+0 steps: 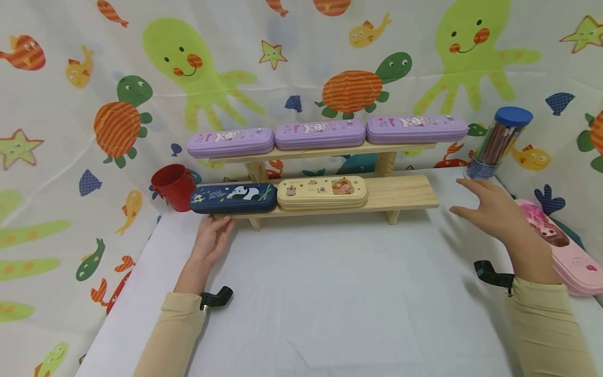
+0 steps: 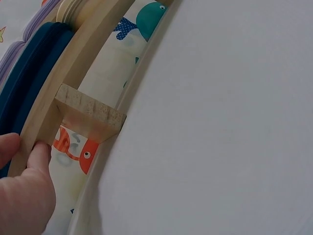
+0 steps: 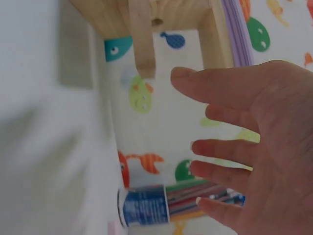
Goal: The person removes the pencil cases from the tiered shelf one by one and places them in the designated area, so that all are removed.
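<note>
My left hand (image 1: pixel 213 242) holds the left end of the lower wooden shelf (image 1: pixel 405 192), thumb and fingers on either side of the board in the left wrist view (image 2: pixel 24 196). Just above it on that shelf lies a dark blue panda case (image 1: pixel 233 198), with a cream case (image 1: pixel 322 192) to its right. My right hand (image 1: pixel 501 220) hovers beyond the shelf's right end, fingers spread and holding nothing, in front of a blue-lidded tube of coloured pencils (image 1: pixel 499 141). The right wrist view shows the hand (image 3: pixel 254 132) near the tube (image 3: pixel 146 205).
Three purple cases (image 1: pixel 231 142) (image 1: pixel 320 134) (image 1: pixel 416 129) lie in a row on the upper shelf (image 1: pixel 330 152). A red bucket (image 1: pixel 173 187) stands behind the left end. A pink case (image 1: pixel 572 256) lies at the right, beyond my right forearm. A patterned curtain hangs behind.
</note>
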Available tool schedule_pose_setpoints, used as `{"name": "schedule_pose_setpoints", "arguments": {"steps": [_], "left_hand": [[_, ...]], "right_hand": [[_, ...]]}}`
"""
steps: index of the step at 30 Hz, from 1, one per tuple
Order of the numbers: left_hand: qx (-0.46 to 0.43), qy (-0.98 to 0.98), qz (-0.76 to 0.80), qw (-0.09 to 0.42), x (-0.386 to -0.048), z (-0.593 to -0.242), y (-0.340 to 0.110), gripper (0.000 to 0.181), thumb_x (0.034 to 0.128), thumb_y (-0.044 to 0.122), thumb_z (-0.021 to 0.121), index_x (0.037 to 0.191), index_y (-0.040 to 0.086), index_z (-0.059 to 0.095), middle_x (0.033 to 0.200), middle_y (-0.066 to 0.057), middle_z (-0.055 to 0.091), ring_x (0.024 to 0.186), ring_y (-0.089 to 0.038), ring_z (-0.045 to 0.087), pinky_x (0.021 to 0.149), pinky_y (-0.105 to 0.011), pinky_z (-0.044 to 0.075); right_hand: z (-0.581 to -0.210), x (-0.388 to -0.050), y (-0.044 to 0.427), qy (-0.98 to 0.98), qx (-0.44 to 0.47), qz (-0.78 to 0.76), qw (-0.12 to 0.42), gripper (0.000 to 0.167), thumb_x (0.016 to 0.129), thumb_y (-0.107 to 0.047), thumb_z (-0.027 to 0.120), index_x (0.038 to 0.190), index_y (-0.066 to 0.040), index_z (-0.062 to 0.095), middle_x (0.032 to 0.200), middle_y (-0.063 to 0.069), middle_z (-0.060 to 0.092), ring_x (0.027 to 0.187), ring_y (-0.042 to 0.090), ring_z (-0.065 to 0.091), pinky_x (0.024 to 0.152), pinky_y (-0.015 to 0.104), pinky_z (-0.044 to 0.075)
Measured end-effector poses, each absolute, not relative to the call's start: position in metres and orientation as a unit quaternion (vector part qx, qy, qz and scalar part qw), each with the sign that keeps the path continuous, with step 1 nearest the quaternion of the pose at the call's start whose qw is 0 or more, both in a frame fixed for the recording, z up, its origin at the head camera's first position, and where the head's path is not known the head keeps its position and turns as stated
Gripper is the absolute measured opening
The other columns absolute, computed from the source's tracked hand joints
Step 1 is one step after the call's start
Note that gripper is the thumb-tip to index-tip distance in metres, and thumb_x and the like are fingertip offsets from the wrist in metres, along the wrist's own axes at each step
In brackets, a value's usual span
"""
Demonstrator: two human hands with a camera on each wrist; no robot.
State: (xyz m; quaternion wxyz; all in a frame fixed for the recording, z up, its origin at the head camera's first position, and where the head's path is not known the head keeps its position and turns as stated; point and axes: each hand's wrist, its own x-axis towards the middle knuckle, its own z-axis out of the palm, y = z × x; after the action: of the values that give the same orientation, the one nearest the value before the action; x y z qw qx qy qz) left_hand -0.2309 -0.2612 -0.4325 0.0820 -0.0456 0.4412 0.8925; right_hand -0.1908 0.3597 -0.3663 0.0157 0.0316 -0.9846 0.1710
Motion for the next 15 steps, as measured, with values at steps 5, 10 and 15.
{"name": "schedule_pose_setpoints", "arguments": {"steps": [5, 10, 15], "left_hand": [[-0.034, 0.454, 0.887, 0.074, -0.232, -0.433, -0.259, 0.067, 0.1022, -0.006, 0.04, 0.158, 0.011, 0.008, 0.159, -0.003, 0.025, 0.137, -0.008, 0.042, 0.116, -0.022, 0.037], [-0.036, 0.465, 0.882, 0.065, -0.232, -0.434, -0.259, 0.065, 0.1022, -0.007, 0.04, 0.158, 0.008, 0.01, 0.153, -0.002, 0.032, 0.131, -0.006, 0.048, 0.115, -0.021, 0.04], [-0.037, 0.471, 0.879, 0.066, -0.232, -0.434, -0.26, 0.065, 0.1021, -0.006, 0.041, 0.157, 0.007, 0.011, 0.149, -0.002, 0.037, 0.123, -0.004, 0.057, 0.112, -0.021, 0.043]], "right_hand": [[-0.366, -0.196, 0.339, -0.983, 0.059, 0.174, 0.015, 0.078, 0.09, -0.042, 0.07, 0.152, -0.008, 0.037, 0.148, 0.035, 0.035, 0.134, 0.059, 0.031, 0.105, 0.08, 0.028], [-0.369, -0.2, 0.321, -0.982, 0.077, 0.171, 0.023, 0.077, 0.088, -0.036, 0.073, 0.151, -0.008, 0.038, 0.147, 0.033, 0.038, 0.131, 0.056, 0.037, 0.102, 0.078, 0.035], [-0.373, -0.2, 0.304, -0.978, 0.108, 0.17, 0.055, 0.07, 0.087, -0.027, 0.076, 0.146, -0.007, 0.045, 0.143, 0.03, 0.044, 0.128, 0.053, 0.042, 0.098, 0.073, 0.041]]}}
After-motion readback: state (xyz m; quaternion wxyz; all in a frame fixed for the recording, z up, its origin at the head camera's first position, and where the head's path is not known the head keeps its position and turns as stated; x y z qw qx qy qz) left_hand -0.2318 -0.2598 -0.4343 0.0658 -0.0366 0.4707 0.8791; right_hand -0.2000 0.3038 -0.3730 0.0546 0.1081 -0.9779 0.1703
